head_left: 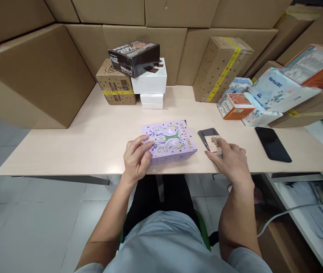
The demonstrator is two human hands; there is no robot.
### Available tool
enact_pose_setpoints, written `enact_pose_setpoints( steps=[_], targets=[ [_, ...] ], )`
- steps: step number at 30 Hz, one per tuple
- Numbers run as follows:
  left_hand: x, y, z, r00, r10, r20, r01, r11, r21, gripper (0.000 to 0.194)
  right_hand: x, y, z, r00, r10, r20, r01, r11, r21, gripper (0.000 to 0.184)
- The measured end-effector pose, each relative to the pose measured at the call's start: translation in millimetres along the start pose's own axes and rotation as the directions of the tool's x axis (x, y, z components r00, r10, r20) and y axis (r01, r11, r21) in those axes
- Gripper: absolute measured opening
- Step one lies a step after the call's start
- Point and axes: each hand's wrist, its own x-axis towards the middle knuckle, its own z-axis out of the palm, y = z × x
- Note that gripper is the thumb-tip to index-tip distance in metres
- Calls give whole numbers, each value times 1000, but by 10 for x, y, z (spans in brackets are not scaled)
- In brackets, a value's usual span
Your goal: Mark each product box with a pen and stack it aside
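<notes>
Purple box (pixel 170 141) near front table edge (pixel 64 172), small gap to right fingers (pixel 225 148).

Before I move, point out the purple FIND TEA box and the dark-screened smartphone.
Purple FIND TEA box (pixel 169 139): head view, on its printed top.
Dark-screened smartphone (pixel 273 144): head view, middle of its screen.

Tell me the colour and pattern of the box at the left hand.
Head view: the box is lilac, with purple and green plant-like artwork.
</notes>
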Motion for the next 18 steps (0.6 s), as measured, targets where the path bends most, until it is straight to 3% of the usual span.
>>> enact_pose_setpoints(
  steps=[4,7,8,10,12,14,16,18],
  targets=[
    [3,2,8,1000,12,-7,-12,1000,4,30,124,-8,43,996,46,-72,-37,993,116,80],
    [1,0,3,1000,16,-9,-16,1000,1,29,210,24,53,972,177,-153,-106,916,387,87],
    [0,-1,0,1000,15,-8,-15,1000,3,29,224,29,40,957,245,-157,-128,838,530,88],
    [2,-1,-5,1000,14,-5,-14,1000,9,29,214,10,-24,941,332,-70,-137,559,818,85],
    [5,1,-8,1000,11,-4,-11,1000,16,29,145,-55,-142,967,252,28,-79,196,977,75],
    [8,2,-8,1000,7,-6,-7,1000,27,30,19,-164,-291,996,88,34,-29,-62,998,72],
    [8,1,-4,1000,4,-8,-4,999,38,30,-147,-302,-421,998,-51,39,-47,-145,988,77],
    [5,-3,0,1000,6,-9,-6,999,36,31,-333,-461,-487,977,-169,127,-154,-158,975,82]
  ],
)
